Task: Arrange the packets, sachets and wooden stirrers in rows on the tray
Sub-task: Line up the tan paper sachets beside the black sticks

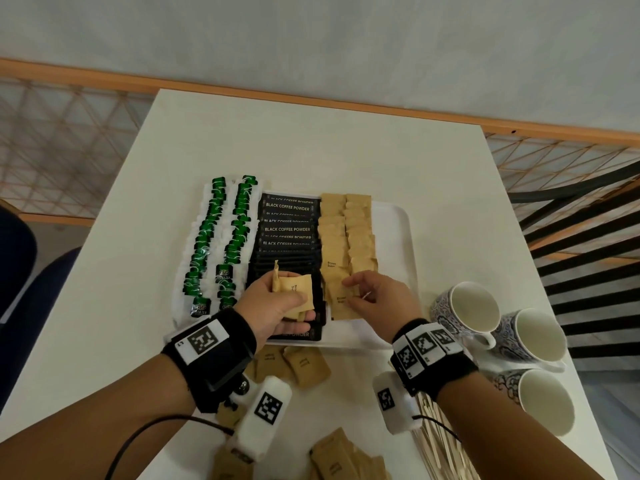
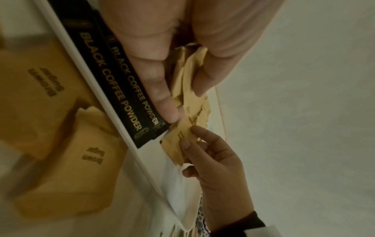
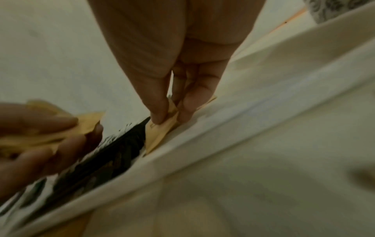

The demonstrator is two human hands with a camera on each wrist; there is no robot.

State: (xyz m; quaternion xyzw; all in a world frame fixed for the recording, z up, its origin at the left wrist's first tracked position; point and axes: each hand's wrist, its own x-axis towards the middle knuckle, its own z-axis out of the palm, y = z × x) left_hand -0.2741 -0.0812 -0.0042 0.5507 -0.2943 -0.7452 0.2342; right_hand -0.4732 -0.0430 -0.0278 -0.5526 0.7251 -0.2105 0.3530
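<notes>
On the white tray [image 1: 406, 237] lie rows of green tea sachets [image 1: 214, 233], black coffee sticks [image 1: 287, 229] and brown sugar packets [image 1: 348, 233]. My left hand [image 1: 301, 311] hovers over the near end of the coffee row and grips a small stack of brown sugar packets [image 1: 294, 292], thumb on top; the same stack of packets [image 2: 186, 72] fills the left wrist view. My right hand [image 1: 351, 291] pinches one brown sugar packet [image 1: 341, 303] at the near end of the sugar rows. That packet [image 3: 160, 133] touches the tray floor beside the coffee sticks [image 3: 113, 149].
Loose brown sugar packets [image 1: 306, 367] lie on the table in front of the tray, with more packets [image 1: 346, 459] nearer me. A bundle of wooden stirrers [image 1: 440, 448] lies at the lower right. Three patterned mugs [image 1: 465, 308] stand right of the tray, near the table edge.
</notes>
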